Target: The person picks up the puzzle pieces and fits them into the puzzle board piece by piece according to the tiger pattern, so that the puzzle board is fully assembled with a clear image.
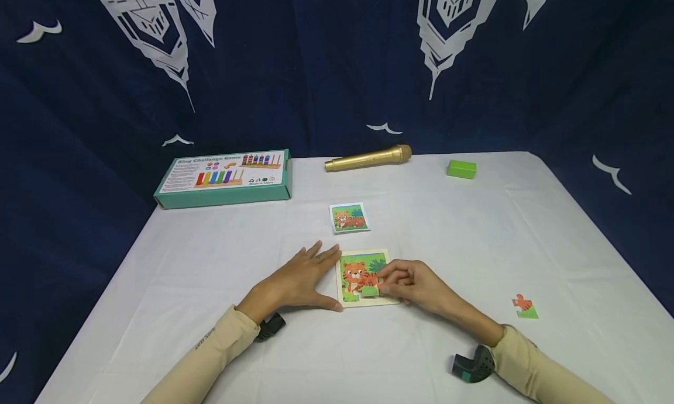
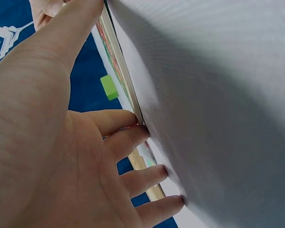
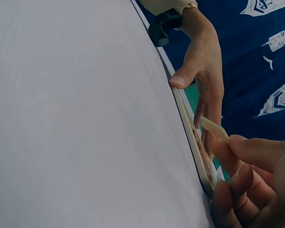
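A tiger jigsaw board (image 1: 364, 303) with a pale frame lies flat on the white cloth. My left hand (image 1: 298, 280) spreads its fingers along the board's left side; index finger and thumb touch the frame. Between thumb and finger, my right hand (image 1: 416, 284) pinches a green puzzle piece (image 1: 370, 291) over the board's lower part. In the right wrist view that puzzle piece (image 3: 213, 127) is tilted, its near edge raised above the board. Another puzzle piece (image 1: 525, 306), orange and green, lies far off to the right. My right fingers hide the board's right edge.
Behind the board lies a tiger picture card (image 1: 350, 218). Further back are a green Ring Challenge Game box (image 1: 223, 179), a gold microphone (image 1: 368, 158) and a green block (image 1: 461, 169). A dark blue patterned curtain (image 1: 316, 65) hangs behind the table.
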Tool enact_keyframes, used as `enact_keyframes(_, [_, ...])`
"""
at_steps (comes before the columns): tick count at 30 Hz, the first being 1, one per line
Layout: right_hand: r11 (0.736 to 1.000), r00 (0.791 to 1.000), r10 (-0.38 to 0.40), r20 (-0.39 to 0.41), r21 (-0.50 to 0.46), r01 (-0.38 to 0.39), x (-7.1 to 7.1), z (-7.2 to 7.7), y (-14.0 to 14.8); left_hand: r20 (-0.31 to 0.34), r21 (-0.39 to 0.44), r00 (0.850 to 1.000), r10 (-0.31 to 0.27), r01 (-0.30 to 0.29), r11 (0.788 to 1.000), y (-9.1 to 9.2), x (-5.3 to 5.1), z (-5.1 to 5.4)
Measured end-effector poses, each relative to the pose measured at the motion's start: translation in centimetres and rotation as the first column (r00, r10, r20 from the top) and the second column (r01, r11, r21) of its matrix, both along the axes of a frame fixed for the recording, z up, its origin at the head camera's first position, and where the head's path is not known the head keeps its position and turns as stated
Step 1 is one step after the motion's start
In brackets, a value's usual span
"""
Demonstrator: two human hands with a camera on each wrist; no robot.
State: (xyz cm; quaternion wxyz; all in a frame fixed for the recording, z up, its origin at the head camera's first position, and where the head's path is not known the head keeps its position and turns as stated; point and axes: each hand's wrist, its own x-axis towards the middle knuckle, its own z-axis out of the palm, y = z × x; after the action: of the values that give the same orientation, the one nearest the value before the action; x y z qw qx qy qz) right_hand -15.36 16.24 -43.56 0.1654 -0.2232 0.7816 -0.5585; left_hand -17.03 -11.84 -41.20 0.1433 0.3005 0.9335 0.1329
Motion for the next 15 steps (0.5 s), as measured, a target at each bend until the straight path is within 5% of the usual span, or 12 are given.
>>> enact_keyframes(15, [0.995, 0.993, -0.018, -0.113, 0.091, 0.029, 0.41, 0.07, -1.09, -0.003, -0.007, 1.000, -0.003, 0.003, 1.000, -0.03, 0.04, 0.02])
